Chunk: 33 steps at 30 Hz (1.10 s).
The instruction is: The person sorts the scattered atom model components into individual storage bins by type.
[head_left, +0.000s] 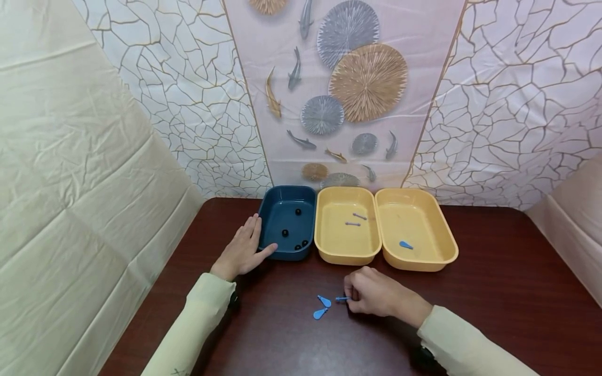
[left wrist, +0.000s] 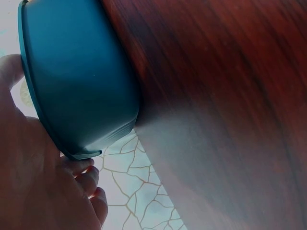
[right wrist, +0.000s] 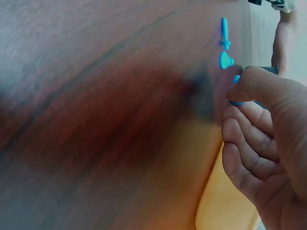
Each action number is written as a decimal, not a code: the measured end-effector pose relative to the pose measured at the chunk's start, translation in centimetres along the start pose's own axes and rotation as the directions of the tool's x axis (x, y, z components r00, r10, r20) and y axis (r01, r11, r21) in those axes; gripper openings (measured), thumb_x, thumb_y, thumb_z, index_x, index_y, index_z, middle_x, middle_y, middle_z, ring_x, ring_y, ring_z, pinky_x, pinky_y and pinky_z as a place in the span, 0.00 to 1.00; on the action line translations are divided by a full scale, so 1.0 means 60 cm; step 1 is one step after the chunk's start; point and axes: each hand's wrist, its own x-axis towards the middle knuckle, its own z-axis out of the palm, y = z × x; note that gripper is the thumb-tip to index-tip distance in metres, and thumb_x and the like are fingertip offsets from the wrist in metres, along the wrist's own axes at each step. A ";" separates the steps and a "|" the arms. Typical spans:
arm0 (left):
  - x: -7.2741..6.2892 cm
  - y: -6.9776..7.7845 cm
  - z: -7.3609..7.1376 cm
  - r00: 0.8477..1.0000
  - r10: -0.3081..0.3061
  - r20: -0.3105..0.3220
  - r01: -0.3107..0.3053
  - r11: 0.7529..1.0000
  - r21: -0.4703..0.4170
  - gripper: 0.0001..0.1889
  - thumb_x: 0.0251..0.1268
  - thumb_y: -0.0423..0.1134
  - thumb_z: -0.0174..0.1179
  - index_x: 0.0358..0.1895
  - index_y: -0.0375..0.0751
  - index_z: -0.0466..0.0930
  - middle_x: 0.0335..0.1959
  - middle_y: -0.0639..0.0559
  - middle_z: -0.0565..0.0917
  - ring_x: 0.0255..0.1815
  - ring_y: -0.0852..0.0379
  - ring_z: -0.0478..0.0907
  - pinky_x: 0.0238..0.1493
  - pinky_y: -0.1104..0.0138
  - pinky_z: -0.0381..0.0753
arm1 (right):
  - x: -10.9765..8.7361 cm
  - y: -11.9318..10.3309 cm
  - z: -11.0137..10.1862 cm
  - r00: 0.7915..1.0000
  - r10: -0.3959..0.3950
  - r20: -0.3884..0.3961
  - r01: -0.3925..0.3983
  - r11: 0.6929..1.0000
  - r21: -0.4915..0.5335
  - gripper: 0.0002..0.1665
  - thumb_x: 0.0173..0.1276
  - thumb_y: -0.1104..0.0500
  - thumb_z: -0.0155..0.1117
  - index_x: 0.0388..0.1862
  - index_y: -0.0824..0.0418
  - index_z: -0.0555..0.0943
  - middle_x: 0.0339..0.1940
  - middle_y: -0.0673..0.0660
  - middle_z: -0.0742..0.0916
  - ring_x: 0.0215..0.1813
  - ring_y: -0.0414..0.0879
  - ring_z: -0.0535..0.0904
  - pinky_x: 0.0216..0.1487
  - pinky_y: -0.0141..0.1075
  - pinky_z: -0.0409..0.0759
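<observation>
My left hand [head_left: 242, 248] rests on the left rim of the dark blue bin [head_left: 288, 256], fingers extended along the edge and thumb over the near corner. Seen from the left wrist, the fingers [left wrist: 86, 179] touch the bin's outer side. Just above the table, my right hand [head_left: 378, 292] pinches a small blue plastic piece [head_left: 341, 299] between thumb and index finger; its wide end is hidden by the fingers. Two blue teardrop-shaped pieces [head_left: 324, 301] [head_left: 320, 313] lie on the table left of that hand.
Several black beads [head_left: 285, 233] are in the blue bin. The middle yellow bin [head_left: 348, 259] holds two purple sticks [head_left: 352, 224]. One blue teardrop piece [head_left: 406, 245] lies in the right yellow bin [head_left: 451, 253]. A patterned cloth [head_left: 226, 130] hangs behind the table.
</observation>
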 end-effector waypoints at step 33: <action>0.001 -0.002 0.000 1.000 0.008 -0.009 -0.008 1.000 -0.010 0.52 0.78 0.67 0.49 0.86 0.30 0.41 0.89 0.36 0.44 0.90 0.35 0.42 0.88 0.42 0.48 | -0.077 0.027 -0.178 0.973 -0.107 -0.203 0.058 0.971 -0.233 0.16 0.56 0.67 0.77 0.25 0.48 0.80 0.23 0.38 0.81 0.28 0.29 0.74 0.27 0.26 0.75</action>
